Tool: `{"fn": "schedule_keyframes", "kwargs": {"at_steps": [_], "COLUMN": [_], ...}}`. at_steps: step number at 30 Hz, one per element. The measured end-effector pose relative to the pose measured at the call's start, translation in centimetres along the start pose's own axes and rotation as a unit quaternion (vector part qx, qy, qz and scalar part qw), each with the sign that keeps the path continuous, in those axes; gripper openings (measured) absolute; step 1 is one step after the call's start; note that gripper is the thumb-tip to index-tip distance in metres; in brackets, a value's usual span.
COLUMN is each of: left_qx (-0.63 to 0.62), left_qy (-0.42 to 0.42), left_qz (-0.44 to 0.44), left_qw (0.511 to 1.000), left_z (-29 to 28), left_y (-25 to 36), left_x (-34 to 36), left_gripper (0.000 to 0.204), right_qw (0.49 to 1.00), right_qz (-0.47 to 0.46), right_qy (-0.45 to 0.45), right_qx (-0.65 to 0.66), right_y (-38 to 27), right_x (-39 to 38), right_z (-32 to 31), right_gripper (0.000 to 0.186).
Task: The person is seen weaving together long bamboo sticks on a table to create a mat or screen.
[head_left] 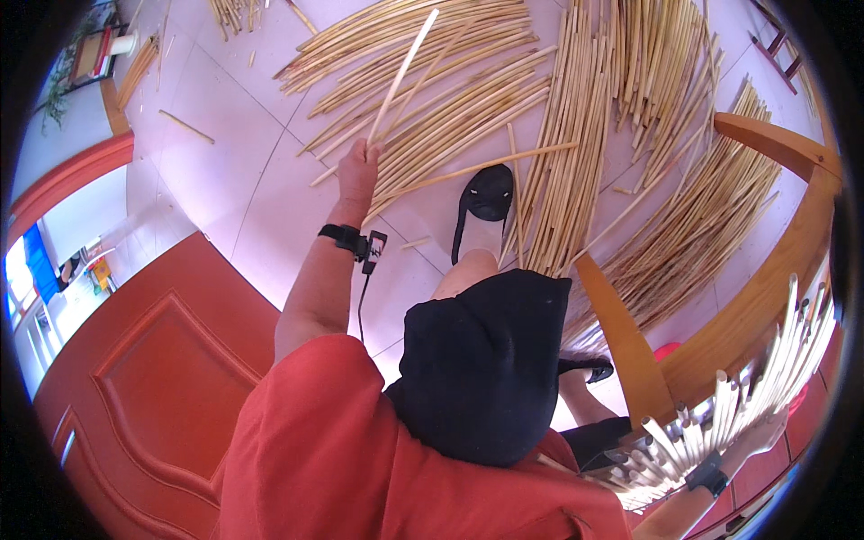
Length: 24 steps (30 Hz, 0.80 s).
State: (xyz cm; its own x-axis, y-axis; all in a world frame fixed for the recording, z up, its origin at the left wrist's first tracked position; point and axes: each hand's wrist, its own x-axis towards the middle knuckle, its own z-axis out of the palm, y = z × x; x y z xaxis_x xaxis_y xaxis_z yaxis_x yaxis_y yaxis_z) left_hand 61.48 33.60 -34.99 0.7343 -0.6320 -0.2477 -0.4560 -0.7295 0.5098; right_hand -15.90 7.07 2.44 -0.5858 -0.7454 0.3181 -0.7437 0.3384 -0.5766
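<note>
My left hand [358,173] is closed round a long pale stick [404,72] pointing up over the floor; a thinner tan stick slants beside it, and I cannot tell whether that is held too. At the lower right my right hand [759,436] grips a dense bundle of pale sticks [720,423], its fingers partly hidden among them. A black cloth [477,360] covers my lap, and my black shoe [486,192] rests among the sticks on the floor.
Long sticks lie in spreads [454,108] and piles [567,180] over the tiled floor [243,108]. A wooden chair frame [738,306] stands at my right. A red panelled door [171,378] is at the left, with a low shelf holding items [94,58] and a plant beyond.
</note>
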Motion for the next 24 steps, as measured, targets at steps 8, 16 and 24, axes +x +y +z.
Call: {"fn": "schedule_keyframes", "kwargs": {"at_steps": [8, 16, 24], "left_qx": [-0.032, 0.137, 0.149], "left_qy": [-0.012, 0.038, 0.022], "left_qz": [-0.074, 0.110, 0.135], "left_qw": [0.997, 0.984, 0.979], "left_z": [4.5, 8.0, 8.2], "left_y": [0.9, 2.0, 1.6], "left_x": [-1.3, -0.1, 0.1], "left_gripper": [0.040, 0.015, 0.019], "right_qw": [1.000, 1.000, 0.998], "right_qz": [0.009, 0.001, -0.040], "right_qy": [0.006, 0.007, -0.011], "right_qx": [-0.009, -0.011, -0.043], "right_y": [-0.1, -0.9, 0.8], "right_x": [-0.1, -0.9, 0.6], "right_z": [-0.2, 0.4, -0.4], "right_gripper": [0.041, 0.040, 0.040]}}
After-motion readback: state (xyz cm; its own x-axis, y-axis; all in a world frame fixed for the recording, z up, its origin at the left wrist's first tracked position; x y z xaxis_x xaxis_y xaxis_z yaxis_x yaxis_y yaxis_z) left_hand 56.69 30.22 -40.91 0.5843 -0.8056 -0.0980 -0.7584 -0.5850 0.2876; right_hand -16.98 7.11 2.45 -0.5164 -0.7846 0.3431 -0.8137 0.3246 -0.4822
